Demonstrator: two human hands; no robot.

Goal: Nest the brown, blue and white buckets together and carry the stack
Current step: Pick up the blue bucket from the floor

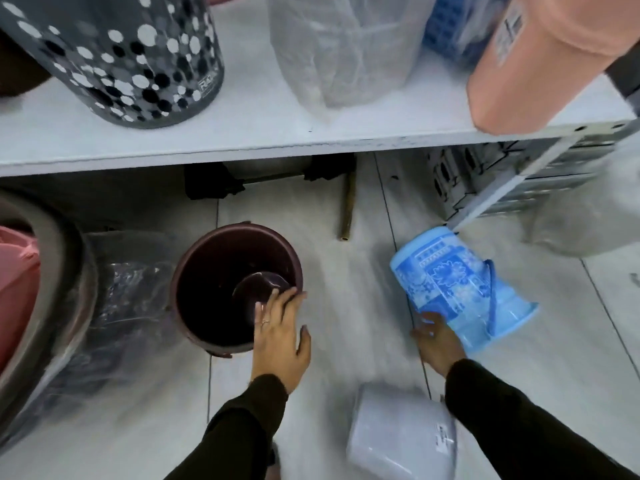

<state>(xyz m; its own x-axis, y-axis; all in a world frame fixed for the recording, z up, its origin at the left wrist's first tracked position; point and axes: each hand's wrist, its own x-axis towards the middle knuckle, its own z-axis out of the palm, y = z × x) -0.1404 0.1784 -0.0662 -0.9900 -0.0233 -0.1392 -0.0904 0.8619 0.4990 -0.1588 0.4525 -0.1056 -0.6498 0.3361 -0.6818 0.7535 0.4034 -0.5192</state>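
Observation:
A brown bucket (221,271) stands upright on the tiled floor at centre left, its mouth open toward me. My left hand (280,334) hovers over its near right rim with fingers spread, holding nothing. A blue patterned bucket (457,285) is tipped on its side at the right, base pointing up and away. My right hand (436,337) grips its lower edge by the rim. A white bucket (401,434) lies on its side on the floor near the bottom, between my two forearms.
A white shelf (277,147) juts out above the floor with a grey dotted container (131,60), a plastic-wrapped item (343,50) and a pink container (540,60). Plastic-wrapped tubs (52,289) crowd the left. A brass tube (348,206) lies behind.

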